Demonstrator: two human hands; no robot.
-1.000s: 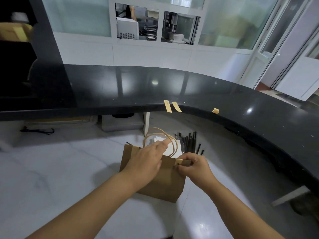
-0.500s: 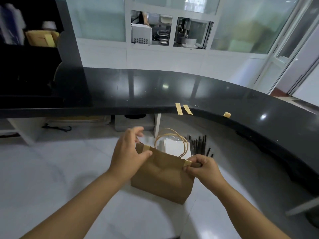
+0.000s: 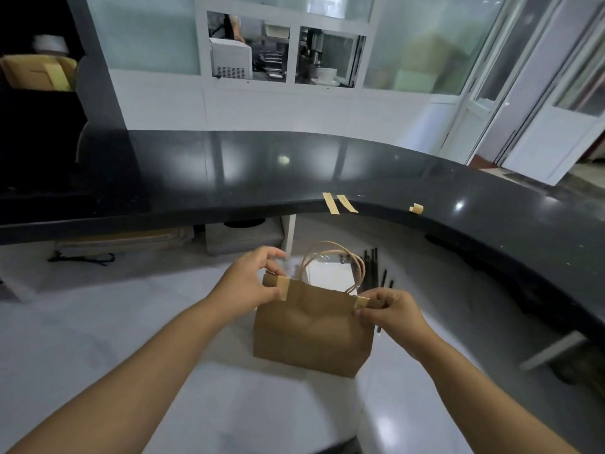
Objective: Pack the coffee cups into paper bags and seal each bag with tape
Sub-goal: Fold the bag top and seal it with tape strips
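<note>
Head view: paper bag (image 3: 311, 329) stands upright on the white lower counter (image 3: 131, 322), centred betw. the person's two hands, so neither hand is nearer; each sits at one top corner. Bag's long axis along the mouth runs left-right, slightly tilted, left corner farther from the camera than the right.

Left hand (image 3: 248, 283) is at the top-left corner, thumb pressing on a tape strip (image 3: 282, 287) folded over the rim there, other fingers curled behind the bag edge, so the grip pinches that corner w/ the tape. Right hand (image 3: 389, 311) pinches the top-right corner, thumb and forefinger closed on a second tape strip (image 3: 362, 301) wrapped over the rim.

Judgement: the coming move turns on pressing both strips flat while the mouth stays closed; force goes inward along the mouth line from each end, hands opposed.

Bag looks: plain brown kraft, front face a bit dented near the top middle, twisted paper handles (image 3: 334, 260) arching up betw. the hands. Contents not visible; cannot tell if a cup is inside.

Behind: black straws (image 3: 373, 267) lie on the counter just past the bag. On the upper black counter (image 3: 229, 178) edge, two spare tape pieces (image 3: 339, 203) stuck side by side, and a small curled bit (image 3: 416, 208) further right, well apart from the bag.
</note>
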